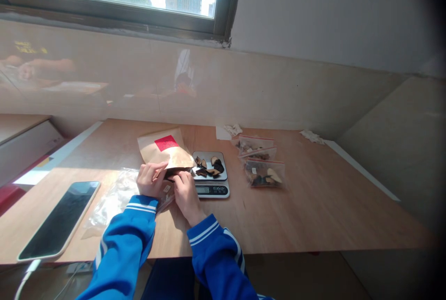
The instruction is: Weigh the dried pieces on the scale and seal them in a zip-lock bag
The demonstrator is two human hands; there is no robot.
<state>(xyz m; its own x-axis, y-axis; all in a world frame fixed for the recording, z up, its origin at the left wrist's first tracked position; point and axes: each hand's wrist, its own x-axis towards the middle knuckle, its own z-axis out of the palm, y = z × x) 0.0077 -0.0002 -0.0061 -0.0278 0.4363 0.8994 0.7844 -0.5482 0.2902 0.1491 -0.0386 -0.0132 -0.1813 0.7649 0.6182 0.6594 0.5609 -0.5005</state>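
Observation:
A brown kraft paper bag [169, 153] with a red label lies tilted on the table, its dark mouth facing me. My left hand [150, 180] is closed on the left side of that mouth. At the right side of the opening, my right hand [186, 195] has its fingers curled against the lower edge, fingertips partly hidden. Just right of the bag stands a digital kitchen scale [223, 191], with several dark and tan dried pieces [209, 167] on its plate. The digits on its display are too small to read. Under my hands lies a clear plastic bag [166, 191] with a small white tag.
Several zip bags of dried pieces [265, 173] lie right of the scale. Crumpled clear plastic [116, 198] and a phone [61, 221] on a white cable are at left. Crumpled tissues [233, 129] lie by the tiled wall, below a window.

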